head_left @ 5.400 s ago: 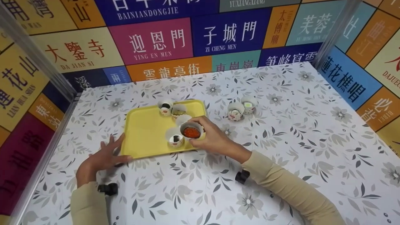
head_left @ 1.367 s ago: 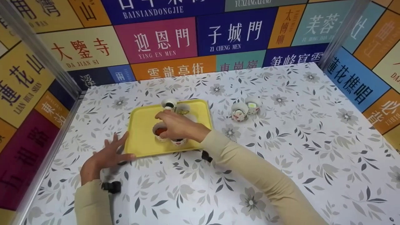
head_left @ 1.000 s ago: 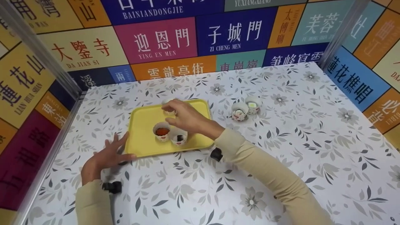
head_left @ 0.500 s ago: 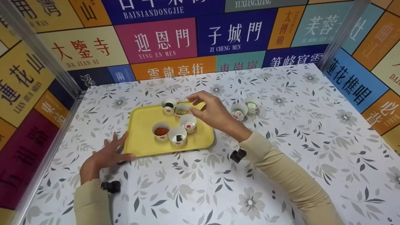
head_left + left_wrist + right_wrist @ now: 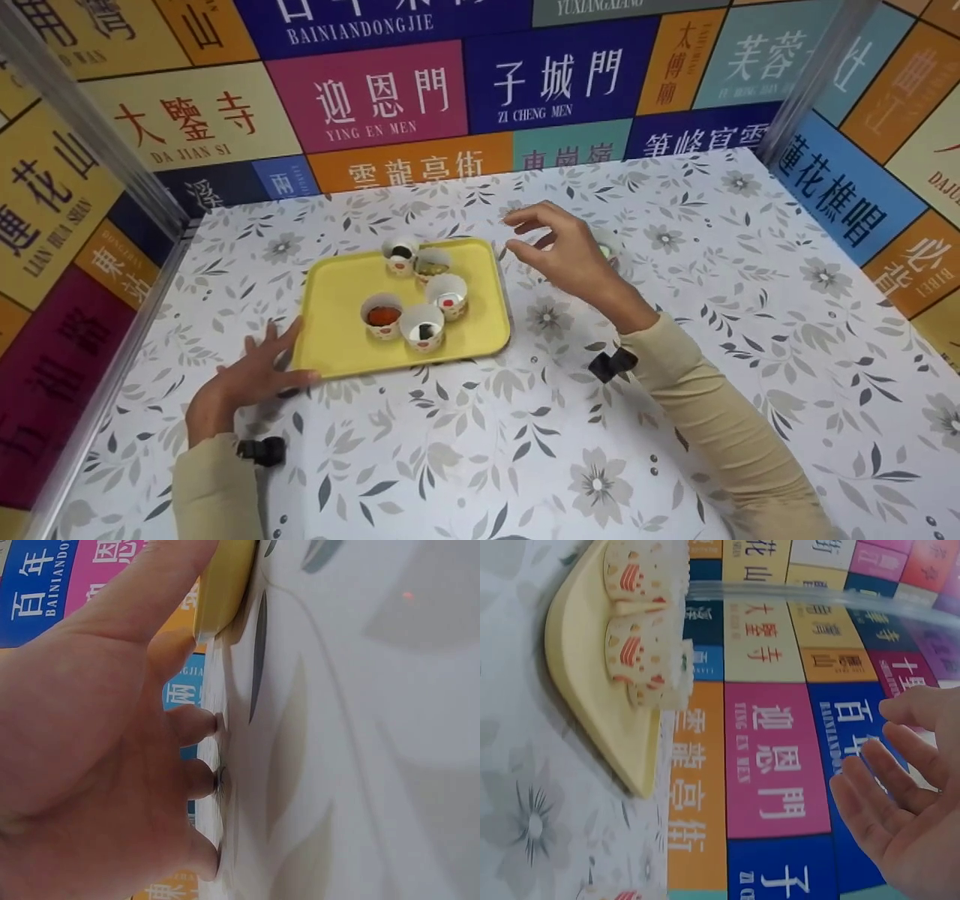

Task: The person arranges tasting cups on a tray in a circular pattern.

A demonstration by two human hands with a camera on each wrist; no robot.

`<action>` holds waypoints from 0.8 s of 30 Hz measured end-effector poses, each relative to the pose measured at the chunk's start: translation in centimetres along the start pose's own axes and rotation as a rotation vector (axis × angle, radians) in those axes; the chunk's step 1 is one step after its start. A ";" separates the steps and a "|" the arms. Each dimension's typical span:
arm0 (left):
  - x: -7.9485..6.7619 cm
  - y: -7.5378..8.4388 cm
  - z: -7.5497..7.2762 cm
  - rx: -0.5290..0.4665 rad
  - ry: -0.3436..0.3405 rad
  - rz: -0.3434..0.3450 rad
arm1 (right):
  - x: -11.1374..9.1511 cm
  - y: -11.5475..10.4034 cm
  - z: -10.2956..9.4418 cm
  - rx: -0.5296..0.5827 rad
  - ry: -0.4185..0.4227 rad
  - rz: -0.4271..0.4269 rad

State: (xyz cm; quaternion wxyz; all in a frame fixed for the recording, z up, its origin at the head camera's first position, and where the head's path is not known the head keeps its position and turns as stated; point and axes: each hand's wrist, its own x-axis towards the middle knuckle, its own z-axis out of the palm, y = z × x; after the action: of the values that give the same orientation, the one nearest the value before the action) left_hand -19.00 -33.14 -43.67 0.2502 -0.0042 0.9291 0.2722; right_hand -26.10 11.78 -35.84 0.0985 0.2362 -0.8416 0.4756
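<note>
My left hand [image 5: 251, 375] rests at the left end of the yellow tray [image 5: 330, 307], thumb and fingers spread, touching its edge; in the left wrist view the hand [image 5: 97, 727] has its fingertips down on the table. My right hand [image 5: 574, 259] hovers right of the tray, fingers loosely bent, holding nothing. On the tray stand several patterned paper cups: one with orange-red contents [image 5: 383, 316], one with a black piece [image 5: 424, 330], one with a small red piece [image 5: 448, 298], one with greenish contents [image 5: 432, 266] and one with dark contents [image 5: 400, 255].
Behind my right hand, a paper cup with something pale green [image 5: 609, 253] shows partly on the floral tabletop [image 5: 480, 450]; its neighbouring cup is hidden by the hand. Sign-printed panels [image 5: 367, 97] wall the back and sides.
The cup with orange-red contents, in my right hand at first, now stands on the tray beside the black-piece cup. My emptied right hand has drawn away rightward; my left hand has stayed put.
</note>
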 end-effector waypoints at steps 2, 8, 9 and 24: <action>-0.1 -0.1 0.0 0.003 0.002 0.000 | 0.0 0.7 -0.5 0.011 -0.002 0.017; -0.1 -0.2 0.0 0.003 -0.004 0.005 | -0.2 3.1 -2.1 0.037 0.030 0.088; -0.1 -0.2 0.0 0.004 -0.004 0.005 | -0.3 3.4 -2.3 0.043 0.036 0.099; -0.1 0.0 0.0 0.001 0.004 0.009 | -0.8 7.6 -5.4 0.085 0.101 0.225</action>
State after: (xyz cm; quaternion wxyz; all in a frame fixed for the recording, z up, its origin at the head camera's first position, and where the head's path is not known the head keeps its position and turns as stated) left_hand -18.93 -33.10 -43.64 0.2473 -0.0003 0.9298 0.2727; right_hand -29.51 19.95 -39.01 0.0764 0.1201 -0.8358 0.5302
